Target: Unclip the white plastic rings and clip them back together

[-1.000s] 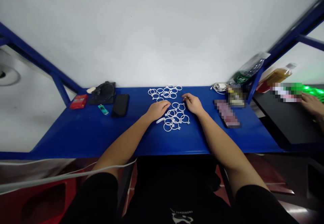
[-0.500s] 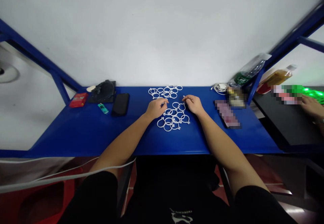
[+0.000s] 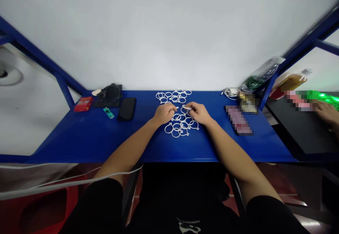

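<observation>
My left hand (image 3: 164,114) is closed in a pinch over the table, with a small white piece (image 3: 177,108) poking out at its fingertips; its kind is too small to make out. Facing it, my right hand (image 3: 199,114) pinches a white plastic ring (image 3: 186,107), seen nearly edge-on. Just below the hands lies a loose group of white rings (image 3: 176,137), several overlapping and some with small knobs on the rim. Beyond the hands, against the wall, is a second cluster of similar rings (image 3: 175,102).
On the blue table (image 3: 106,142), a black phone (image 3: 126,109), a teal item (image 3: 108,113), a red box (image 3: 83,104) and crumpled black plastic (image 3: 109,94) lie left. A white cable (image 3: 231,93), a blurred-out phone-like item (image 3: 238,120) and a leaning bottle (image 3: 261,77) are right. Another person's hand (image 3: 327,112) is far right.
My right hand has shifted left toward my left hand, and the white ring in it now shows more clearly. My left hand stays almost in place.
</observation>
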The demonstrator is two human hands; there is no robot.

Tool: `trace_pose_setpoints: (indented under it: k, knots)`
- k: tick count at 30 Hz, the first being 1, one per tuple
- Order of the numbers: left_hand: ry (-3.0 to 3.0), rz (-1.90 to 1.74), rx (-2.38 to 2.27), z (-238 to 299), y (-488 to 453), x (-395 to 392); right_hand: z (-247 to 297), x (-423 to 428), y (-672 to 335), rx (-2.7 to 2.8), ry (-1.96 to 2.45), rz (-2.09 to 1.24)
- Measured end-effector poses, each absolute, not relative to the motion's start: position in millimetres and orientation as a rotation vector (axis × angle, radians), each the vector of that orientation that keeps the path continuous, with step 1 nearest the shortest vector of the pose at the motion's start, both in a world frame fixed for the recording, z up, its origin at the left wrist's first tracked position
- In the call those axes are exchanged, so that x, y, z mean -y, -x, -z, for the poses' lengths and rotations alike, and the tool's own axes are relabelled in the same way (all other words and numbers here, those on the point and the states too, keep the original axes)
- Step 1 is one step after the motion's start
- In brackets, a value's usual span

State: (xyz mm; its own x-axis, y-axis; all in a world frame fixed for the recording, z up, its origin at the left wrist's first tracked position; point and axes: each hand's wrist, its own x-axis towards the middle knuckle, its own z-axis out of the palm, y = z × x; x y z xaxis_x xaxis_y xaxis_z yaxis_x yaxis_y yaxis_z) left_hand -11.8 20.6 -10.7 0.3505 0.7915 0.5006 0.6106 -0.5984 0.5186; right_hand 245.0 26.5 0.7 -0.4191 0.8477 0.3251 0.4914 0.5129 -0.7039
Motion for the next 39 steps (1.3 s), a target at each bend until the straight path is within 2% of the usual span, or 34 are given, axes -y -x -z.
trace_pose_setpoints:
  k: [6, 13, 20, 27, 34, 39]
  knots:
    - [-2.296, -1.116, -1.27, 12, 11, -20, -5, -30, -237, 2.182, 1.118, -0.378]
    - [-2.258, -1.097, -1.295, 12, 6, -16, 10, -42, -234, 2.302, 1.294, -0.392]
    - [-2.332, -1.11, -1.22, 12, 6, -18, 0, -43, -250, 2.158, 1.577, -0.186]
    - [-2.336, -1.188, -1.216, 10, 8, -16, -14, -40, -253, 2.172, 1.836, -0.271]
    - [-2.178, -1.257, -1.586, 5, 24, -29, -8, -42, -257, 1.937, 1.808, -0.375]
    - [-2.201, -0.937, -1.662, 8, 38, -36, 5, -49, -263, 1.713, 1.55, -0.52]
